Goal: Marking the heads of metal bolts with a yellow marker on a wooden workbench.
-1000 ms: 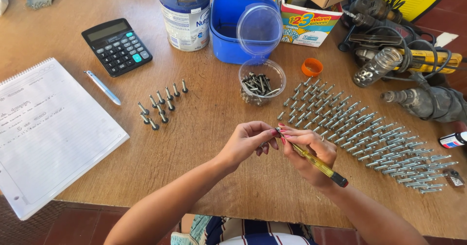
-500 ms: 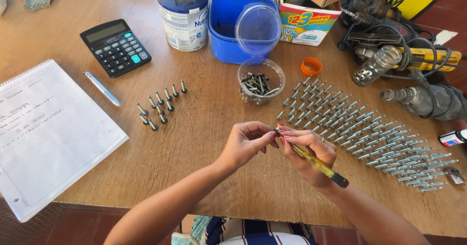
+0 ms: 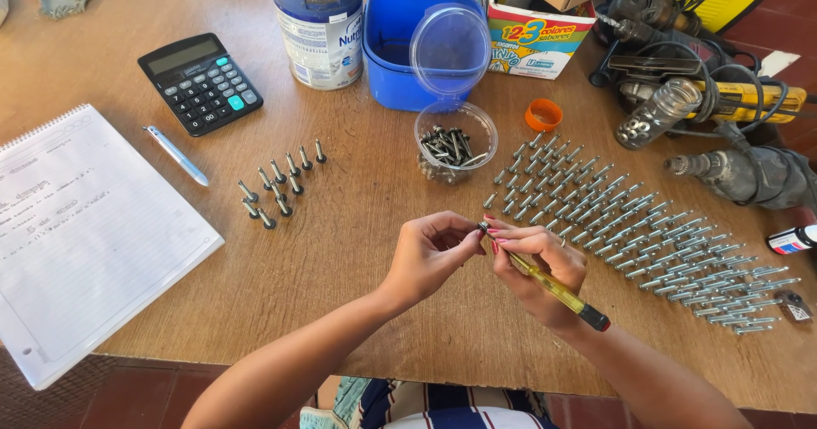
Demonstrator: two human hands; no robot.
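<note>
Nearby, screw rows (image 3: pixel 647 233) beside right hand (image 3: pixel 540 267)

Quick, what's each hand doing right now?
Left hand: closed, pinching a small screw.
Right hand: closed, holding a yellow tool.

- 2 hands: left hand (image 3: pixel 428 254), right hand (image 3: pixel 536 267)
- 1 yellow screwdriver (image 3: pixel 553 286)
- 10 upright screws (image 3: pixel 281 186), small group
- 1 calculator (image 3: pixel 200 82)
- 1 pen (image 3: pixel 175 155)
- 1 notebook (image 3: pixel 77 233)
- 1 orange cap (image 3: pixel 543 115)
- laid-out screw rows (image 3: pixel 647 233): too many to count
</note>
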